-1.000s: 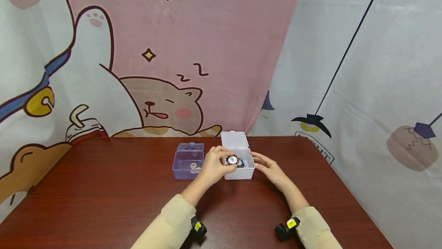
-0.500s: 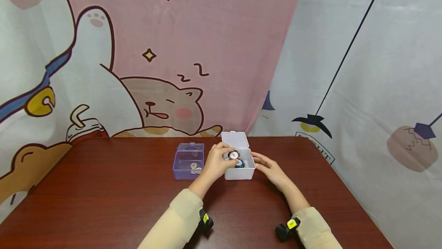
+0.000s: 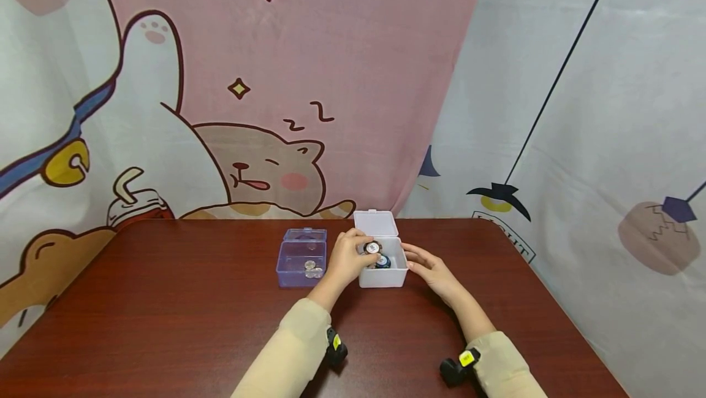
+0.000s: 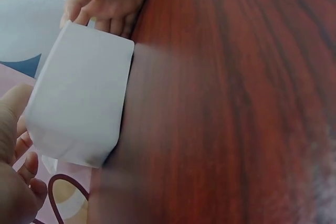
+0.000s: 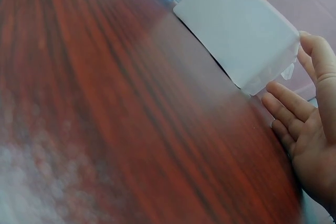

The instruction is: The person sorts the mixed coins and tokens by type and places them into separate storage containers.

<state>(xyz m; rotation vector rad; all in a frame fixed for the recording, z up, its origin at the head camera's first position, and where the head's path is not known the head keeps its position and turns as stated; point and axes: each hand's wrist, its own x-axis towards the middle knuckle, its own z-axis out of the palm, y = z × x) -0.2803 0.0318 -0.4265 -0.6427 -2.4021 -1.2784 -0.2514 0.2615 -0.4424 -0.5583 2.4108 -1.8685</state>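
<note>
My left hand [image 3: 345,257] reaches over the left wall of an open white plastic box [image 3: 380,278], its thumb and index finger pinching a round poker chip [image 3: 372,247] with a white centre. A blue poker chip [image 3: 383,261] shows inside the box below it; other chips are partly hidden by the thumb. My right hand [image 3: 434,270] rests against the box's right side with fingers mostly straight, and in the right wrist view its thumb [image 5: 316,51] touches the box's edge. Both wrist views show the outside of the box [image 4: 84,85], hiding what lies in it.
Left of the white box stands an open translucent blue-purple box [image 3: 287,278] with several clear round pieces [image 3: 311,265] inside. Both stand near the far edge of the dark red wooden table [image 3: 182,312]. Behind hangs a patterned curtain [image 3: 353,48].
My left hand and its chip have shifted slightly away from me, further over the white box. More of the blue chip shows. The right hand stays in place.
</note>
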